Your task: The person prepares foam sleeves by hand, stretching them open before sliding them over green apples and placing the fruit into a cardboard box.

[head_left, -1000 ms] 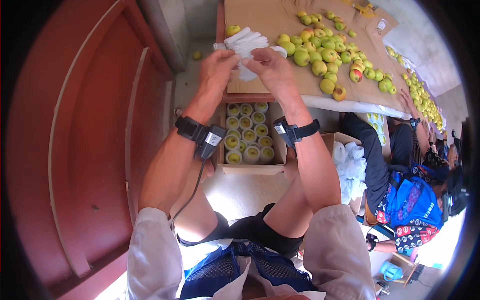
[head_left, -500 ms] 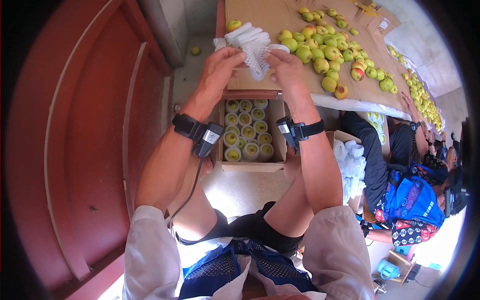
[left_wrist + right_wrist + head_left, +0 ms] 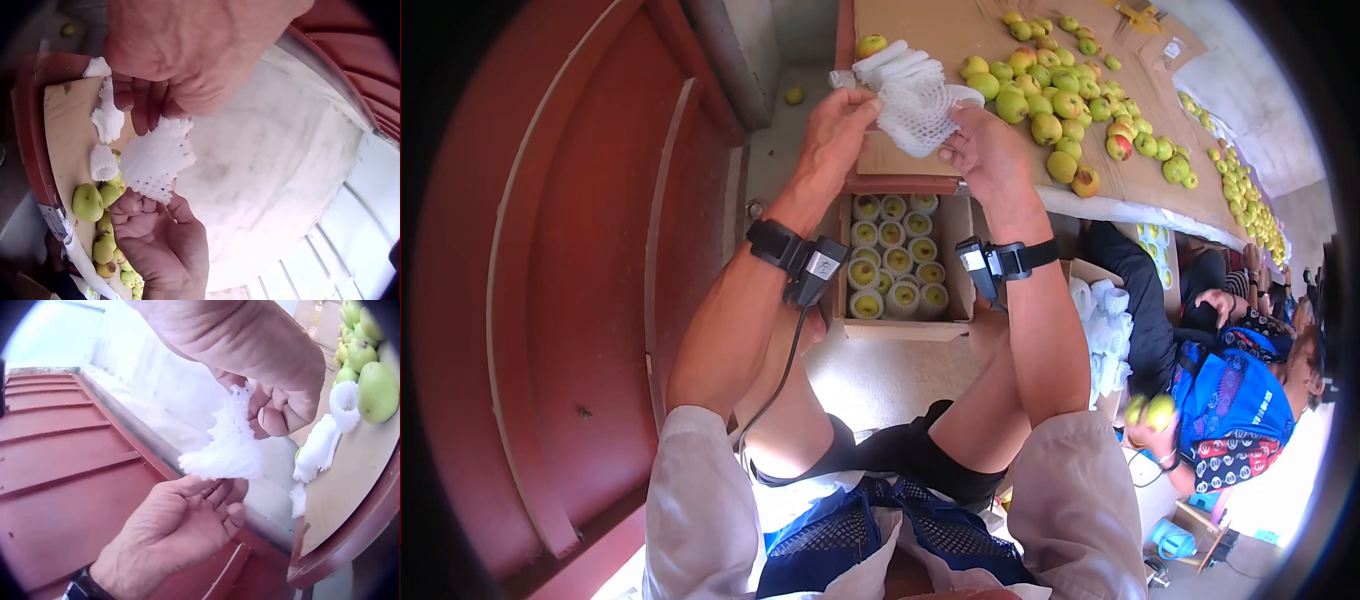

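Head view: the left hand (image 3: pixel 835 132) and right hand (image 3: pixel 992 155) pinch opposite sides of a foam net (image 3: pixel 915 118), apparently spreading it; opening it further calls for gentle tension.

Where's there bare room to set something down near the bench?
Cardboard: bare between the foam nets and apple pile, toward the far edge; also right of the pile's nearest apples. Floor: bare between carton and black shorts. Crowded: the pile, and the carton, packed with netted apples.
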`<state>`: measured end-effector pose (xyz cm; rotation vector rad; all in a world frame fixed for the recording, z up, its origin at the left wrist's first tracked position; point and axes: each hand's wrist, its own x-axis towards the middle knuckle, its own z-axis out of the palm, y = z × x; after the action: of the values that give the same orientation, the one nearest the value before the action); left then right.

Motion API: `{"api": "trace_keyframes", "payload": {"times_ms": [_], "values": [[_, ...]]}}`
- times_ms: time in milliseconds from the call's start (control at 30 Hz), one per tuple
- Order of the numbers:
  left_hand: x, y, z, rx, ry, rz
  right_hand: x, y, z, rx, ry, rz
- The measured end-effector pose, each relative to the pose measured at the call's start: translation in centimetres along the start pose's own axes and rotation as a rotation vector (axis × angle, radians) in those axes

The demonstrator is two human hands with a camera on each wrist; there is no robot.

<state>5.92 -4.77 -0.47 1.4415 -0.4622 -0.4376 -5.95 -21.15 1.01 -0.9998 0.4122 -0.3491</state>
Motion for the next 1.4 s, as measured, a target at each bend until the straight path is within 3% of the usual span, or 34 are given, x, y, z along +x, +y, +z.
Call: {"api": "trace_keyframes", "payload": {"times_ms": [167, 367, 533, 867, 967, 1067, 1233, 1333, 1400], "values": [[-0.4, 0.3, 0.4, 0.062, 0.021, 0.022, -0.9, -0.4, 0.8, -0.156, -0.026, -0.008], [-0.4, 0.0, 0.3, 0.149, 0.047, 0.079, -1.2, 0.0, 1.0, -0.343, 0.106, -0.171], [-0.7, 0.4, 0.2, -0.015, 0.041, 0.016, -1.0, 0.2, 0.7, -0.259, 0.063, -0.093], [-0.1, -0.5, -0.1, 0.391, 0.211, 0.152, -1.6, 0.7, 1.9, -0.641, 0.038, -0.300], [-0.3, -0.5, -0.2, 0.337, 0.210, 0.146, -2.8, 0.5, 3.0, -0.682, 0.018, -0.163], [0.1, -0.9, 0.1, 0.246, 0.202, 0.153, -1.3, 1.0, 1.3, -0.627, -0.055, -0.109], [0.3, -1.2, -0.6, 0.164, 0.091, 0.037, -0.8, 1.0, 0.6, -0.325, 0.015, -0.091], [-0.1, -0.2, -0.1, 0.021, 0.018, -0.227, 0.0, 0.5, -0.1, -0.071, -0.045, -0.042], [-0.2, -0.3, 0.3, 0.025, 0.020, -0.236, 0.3, 0.7, -0.3, -0.015, -0.061, -0.036]]}}
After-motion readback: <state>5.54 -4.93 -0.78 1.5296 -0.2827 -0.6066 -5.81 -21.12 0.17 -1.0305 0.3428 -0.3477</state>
